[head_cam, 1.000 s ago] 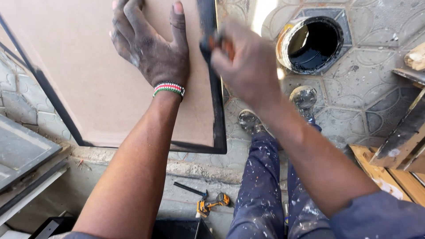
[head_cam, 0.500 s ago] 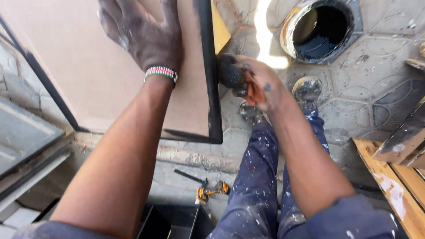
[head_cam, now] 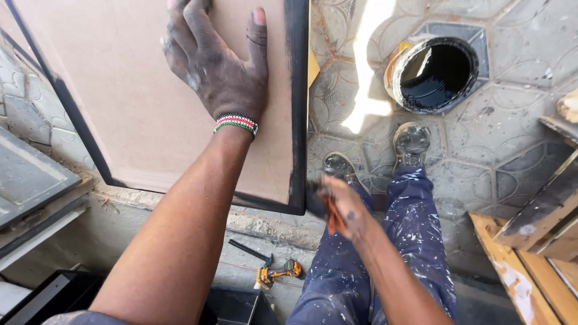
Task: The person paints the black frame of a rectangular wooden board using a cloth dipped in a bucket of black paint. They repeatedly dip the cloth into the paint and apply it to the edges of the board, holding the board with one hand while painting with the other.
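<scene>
Left hand (head_cam: 220, 72) spread flat on board (head_cam: 120, 108), fingertips cut off, right hand (head_cam: 337, 207) blurred, gripping brush (head_cam: 316, 201) at board's black edge

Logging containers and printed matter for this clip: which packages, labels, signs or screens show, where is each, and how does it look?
Paint can: on the paved floor at upper right, round, open, black liquid inside, rim smeared yellowish.
Labels, signs, screens: none to be seen.
Brown board with black edges under the left hand: bare, no print.
Right hand: holds a dark, blurred tool near the board's lower corner.
</scene>
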